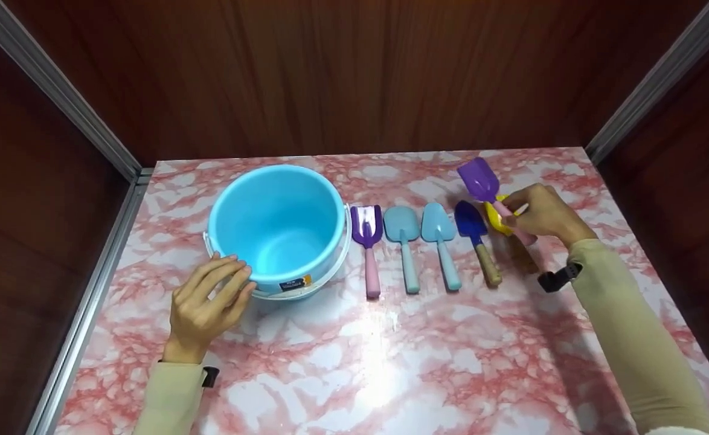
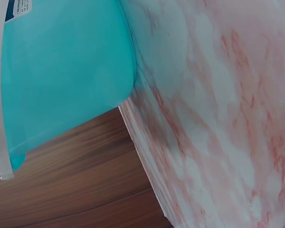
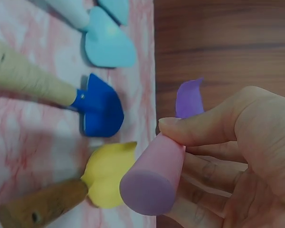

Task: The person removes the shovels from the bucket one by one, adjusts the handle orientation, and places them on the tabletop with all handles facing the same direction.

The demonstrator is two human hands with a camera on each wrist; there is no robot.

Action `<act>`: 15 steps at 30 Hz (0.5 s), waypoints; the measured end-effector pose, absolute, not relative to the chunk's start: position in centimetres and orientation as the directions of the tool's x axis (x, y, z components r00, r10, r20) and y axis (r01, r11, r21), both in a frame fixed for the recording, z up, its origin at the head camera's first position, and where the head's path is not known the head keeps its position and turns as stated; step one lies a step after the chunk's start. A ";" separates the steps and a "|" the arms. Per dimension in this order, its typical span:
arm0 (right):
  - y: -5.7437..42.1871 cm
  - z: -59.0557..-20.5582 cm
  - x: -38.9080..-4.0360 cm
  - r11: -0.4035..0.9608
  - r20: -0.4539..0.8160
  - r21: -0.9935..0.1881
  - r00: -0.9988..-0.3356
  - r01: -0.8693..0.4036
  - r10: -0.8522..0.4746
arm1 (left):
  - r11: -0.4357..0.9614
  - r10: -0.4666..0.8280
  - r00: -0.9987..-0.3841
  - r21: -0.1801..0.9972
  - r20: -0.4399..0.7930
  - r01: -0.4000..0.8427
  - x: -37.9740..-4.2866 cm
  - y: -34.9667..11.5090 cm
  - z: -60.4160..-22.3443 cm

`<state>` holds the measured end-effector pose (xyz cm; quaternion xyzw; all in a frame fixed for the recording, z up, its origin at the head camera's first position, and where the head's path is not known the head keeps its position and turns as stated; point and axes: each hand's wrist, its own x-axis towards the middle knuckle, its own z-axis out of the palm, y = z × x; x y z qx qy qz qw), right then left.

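Note:
My right hand (image 1: 542, 211) pinches the pink handle of a purple toy shovel (image 1: 480, 181), its blade tilted up toward the back wall. Below it on the table lies a yellow trowel (image 1: 499, 219) with a brown wooden handle, partly covered by the hand. In the right wrist view the thumb presses the pink handle (image 3: 154, 171) against the fingers. My left hand (image 1: 206, 302) rests with its fingertips at the near left rim of a light blue bucket (image 1: 279, 181). The bucket stands upright, its white handle lowered to the front; the left wrist view shows its side wall (image 2: 66, 66).
Right of the bucket lie a second purple shovel (image 1: 367, 223) with a pink handle, a grey-blue shovel (image 1: 401, 223), a light blue trowel (image 1: 438, 222) and a dark blue trowel (image 1: 470, 219) with a wooden handle. Brown wood panels (image 1: 354, 78) surround the marbled table (image 1: 330, 368).

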<state>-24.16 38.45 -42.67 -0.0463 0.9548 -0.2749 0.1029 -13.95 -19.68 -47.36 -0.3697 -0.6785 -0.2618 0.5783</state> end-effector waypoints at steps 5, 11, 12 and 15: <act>39.8 -43.3 -23.7 0.857 -0.164 -0.514 -0.977 -0.031 -0.134 | 0.590 0.197 -0.060 -0.070 0.979 0.805 -14.0 -19.6 -47.4; 40.8 -44.1 -22.9 0.857 -0.183 -0.515 -0.977 -0.002 -0.112 | 0.581 0.194 -0.056 -0.069 0.979 0.811 -14.0 -19.5 -47.4; 41.0 -44.3 -22.7 0.857 -0.187 -0.515 -0.977 0.005 -0.107 | 0.582 0.192 -0.054 -0.070 0.980 0.810 -14.0 -19.5 -47.4; 41.4 -44.7 -22.4 0.860 -0.179 -0.511 -0.979 0.011 -0.093 | 0.584 0.189 -0.053 -0.069 0.981 0.809 -13.9 -19.5 -47.5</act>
